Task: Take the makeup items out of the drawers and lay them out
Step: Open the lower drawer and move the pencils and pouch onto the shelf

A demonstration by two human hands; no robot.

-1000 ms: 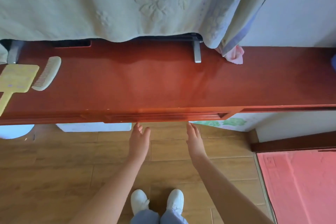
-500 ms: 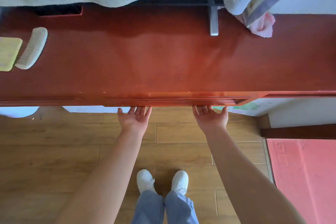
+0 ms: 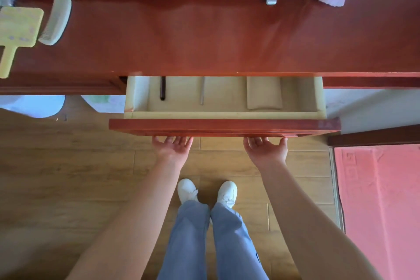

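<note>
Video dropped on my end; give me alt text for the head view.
The left hand and right hand, palms up, hold the front of a partly open drawer from below. Inside lie a dark stick, a thin grey stick and a beige pouch.

Left hand (image 3: 173, 146), right hand (image 3: 267, 149) fingertips hidden under drawer (image 3: 225, 126) front; its rear under tabletop (image 3: 204, 36); brush (image 3: 16, 29) cropped

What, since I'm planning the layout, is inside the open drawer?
A dark stick, a thin grey stick and a flat beige pouch lie in the drawer; its back part is hidden under the tabletop.
</note>
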